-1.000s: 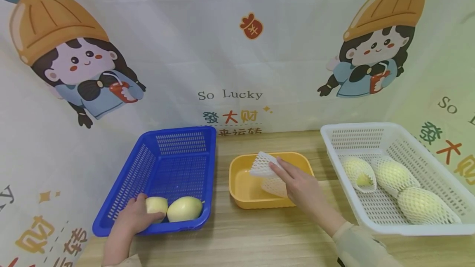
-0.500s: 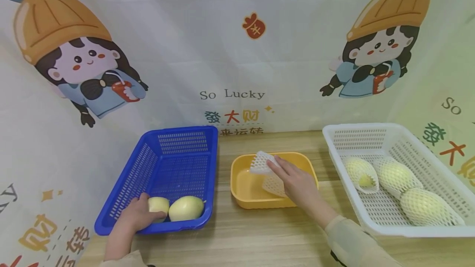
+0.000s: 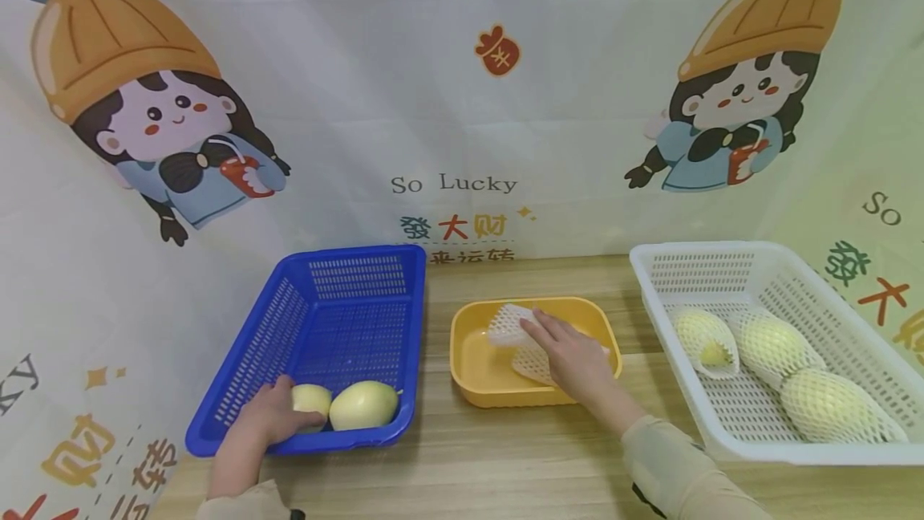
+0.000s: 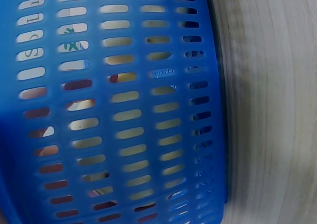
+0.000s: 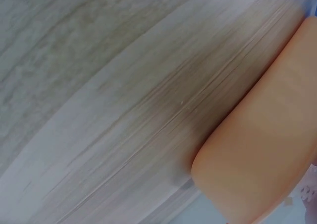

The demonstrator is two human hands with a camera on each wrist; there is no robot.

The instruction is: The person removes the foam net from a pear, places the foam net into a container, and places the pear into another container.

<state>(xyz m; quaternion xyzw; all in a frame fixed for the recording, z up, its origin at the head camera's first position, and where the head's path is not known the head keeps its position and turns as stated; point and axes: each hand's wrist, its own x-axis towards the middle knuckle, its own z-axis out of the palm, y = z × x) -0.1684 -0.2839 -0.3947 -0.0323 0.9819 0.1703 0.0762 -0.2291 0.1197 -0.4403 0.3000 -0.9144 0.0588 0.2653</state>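
In the head view my left hand [image 3: 265,414] reaches over the front left rim of the blue basket [image 3: 417,327] and grips a pale yellow, smooth fruit [image 3: 312,400], partly hidden by the hand. A second such fruit [image 3: 364,405] with a short stem lies right beside it. Over the yellow tub [image 3: 469,379] my right hand [image 3: 573,355] pinches a white foam net sleeve [image 3: 509,326]. Another foam net [image 3: 532,363] lies in the tub below the fingers. The wrist views show mainly the blue basket's slotted wall [image 4: 124,105] and the tub's side [image 5: 267,130].
A white basket [image 3: 650,287] on the right holds several fruits in foam nets [image 3: 830,404]. All the containers stand on a wood-grain table [image 3: 433,464]. A printed cloth [image 3: 346,62] hangs right behind and along the sides.
The right hand and its foam net sleeve have come down slightly into the tub. The left hand stays on the fruit; the whole head view has shifted a little.
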